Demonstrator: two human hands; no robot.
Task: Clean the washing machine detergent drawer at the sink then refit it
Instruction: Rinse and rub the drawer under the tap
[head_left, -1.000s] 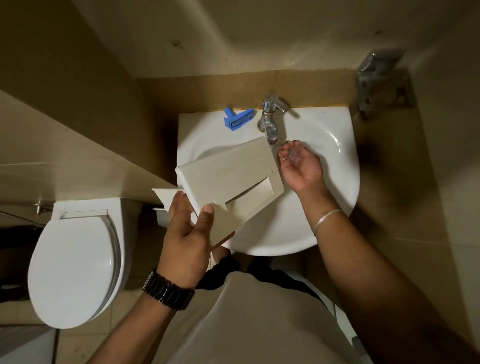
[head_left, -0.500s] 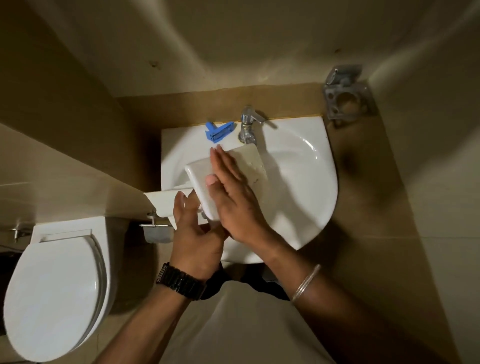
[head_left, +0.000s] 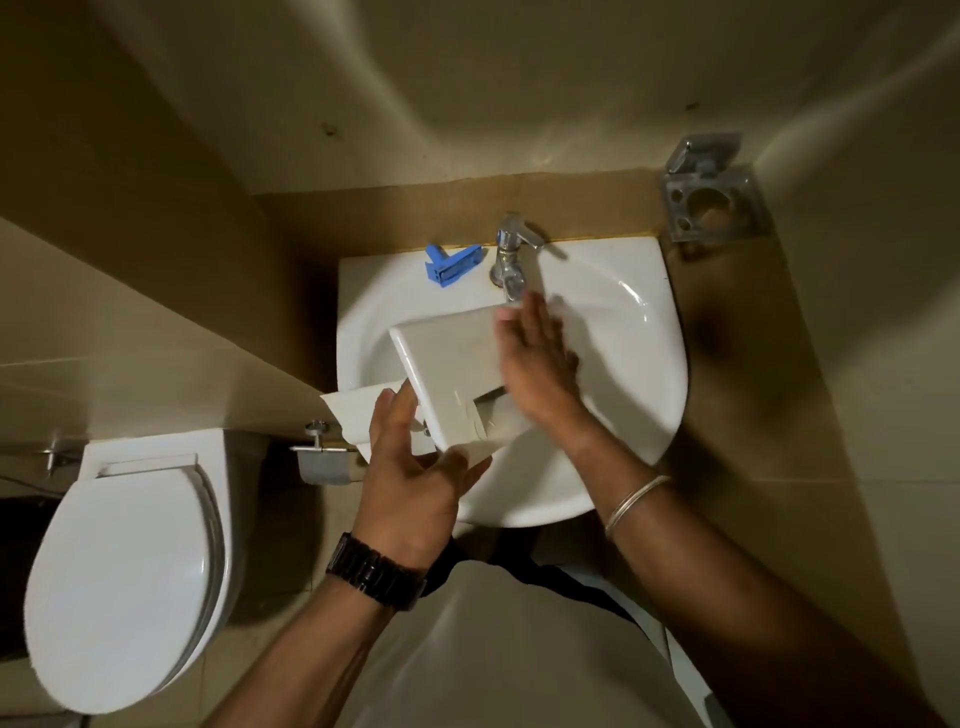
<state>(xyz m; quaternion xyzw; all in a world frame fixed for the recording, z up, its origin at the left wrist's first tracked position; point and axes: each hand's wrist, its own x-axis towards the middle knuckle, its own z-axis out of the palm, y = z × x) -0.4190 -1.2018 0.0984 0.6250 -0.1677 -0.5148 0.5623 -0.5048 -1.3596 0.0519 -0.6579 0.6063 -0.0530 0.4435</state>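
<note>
No writing, label, brand mark or number can be read on anything in view.

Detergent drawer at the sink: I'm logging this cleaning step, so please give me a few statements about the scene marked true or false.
1. The left hand holds the detergent drawer at its near end. True.
2. The right hand lies flat on the drawer with straight fingers. True.
3. The blue part lies inside the drawer. False: it lies on the sink rim, left of the tap.
4. The toilet lid is up. False: it is down.
5. The drawer is over the basin. True.
</note>
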